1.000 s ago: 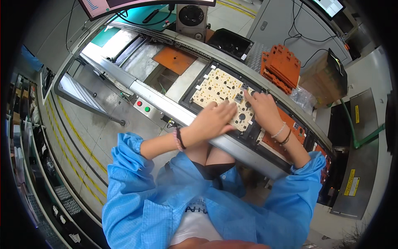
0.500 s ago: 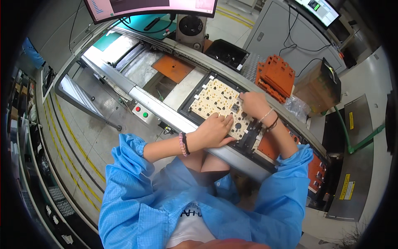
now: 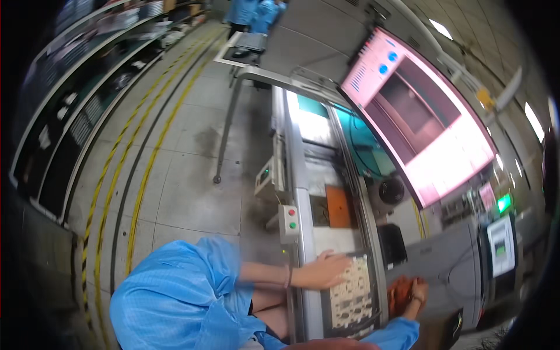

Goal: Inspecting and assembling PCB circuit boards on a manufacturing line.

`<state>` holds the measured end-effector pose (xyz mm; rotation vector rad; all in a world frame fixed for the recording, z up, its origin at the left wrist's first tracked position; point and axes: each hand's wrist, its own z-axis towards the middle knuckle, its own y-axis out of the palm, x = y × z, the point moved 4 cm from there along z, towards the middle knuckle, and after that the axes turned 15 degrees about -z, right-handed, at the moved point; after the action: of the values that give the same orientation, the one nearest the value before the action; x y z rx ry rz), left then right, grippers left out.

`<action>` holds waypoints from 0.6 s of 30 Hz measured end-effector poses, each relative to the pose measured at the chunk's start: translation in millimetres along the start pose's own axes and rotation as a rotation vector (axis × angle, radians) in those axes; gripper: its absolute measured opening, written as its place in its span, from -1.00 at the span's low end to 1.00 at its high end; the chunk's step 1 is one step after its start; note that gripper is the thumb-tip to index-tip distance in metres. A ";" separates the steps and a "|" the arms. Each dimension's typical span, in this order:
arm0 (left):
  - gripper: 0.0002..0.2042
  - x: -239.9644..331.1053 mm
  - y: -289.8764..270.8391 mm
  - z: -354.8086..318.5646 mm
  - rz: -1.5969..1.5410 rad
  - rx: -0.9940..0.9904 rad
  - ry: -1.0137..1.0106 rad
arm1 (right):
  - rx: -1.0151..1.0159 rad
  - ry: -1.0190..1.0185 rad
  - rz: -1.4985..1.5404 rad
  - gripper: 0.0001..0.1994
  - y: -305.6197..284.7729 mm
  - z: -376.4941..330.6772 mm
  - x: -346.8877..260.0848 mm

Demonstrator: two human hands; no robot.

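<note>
A cream-coloured board [image 3: 353,294] with rows of cut-outs and dark spots lies in a black frame [image 3: 375,279] on the rail line. My left hand [image 3: 322,271] reaches over the near rail, its fingers stretched out at the upper left edge of the board. Beyond the far rail, my right hand [image 3: 419,289] is at a stack of orange slotted plates [image 3: 399,296], touching or very near it. Motion blur hides its fingers, so I cannot tell whether it grips a plate.
A large monitor [image 3: 420,116] hangs over the line's far side. Along the rails are an orange plate [image 3: 337,205] and a button box [image 3: 289,223] with red and green buttons. A black bin [image 3: 392,242] stands beyond the rail. Shelves [image 3: 87,87] line the left; people in blue [image 3: 256,14] are far back.
The view has swung left and up. My right hand has left the board for the orange plates beyond the rail. My left hand has shifted to the board's upper left edge.
</note>
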<state>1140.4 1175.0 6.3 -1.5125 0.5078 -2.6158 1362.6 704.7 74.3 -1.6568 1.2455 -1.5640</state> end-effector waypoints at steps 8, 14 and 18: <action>-0.55 1.3 -1.4 7.4 -0.033 0.019 0.051 | 0.286 -0.033 0.524 -0.35 3.5 20.8 34.2; -0.54 5.1 8.9 -0.2 -0.061 -0.106 0.059 | 0.412 -0.273 1.216 -0.50 -79.2 -70.5 9.1; -0.11 44.6 2.1 15.3 -0.222 -0.054 0.382 | -0.060 -0.385 2.070 -0.41 -90.7 -220.7 -82.6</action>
<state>1130.5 1159.0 49.6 -1.1378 0.4615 -3.1095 1181.8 861.5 154.7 -0.0189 1.6234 0.1156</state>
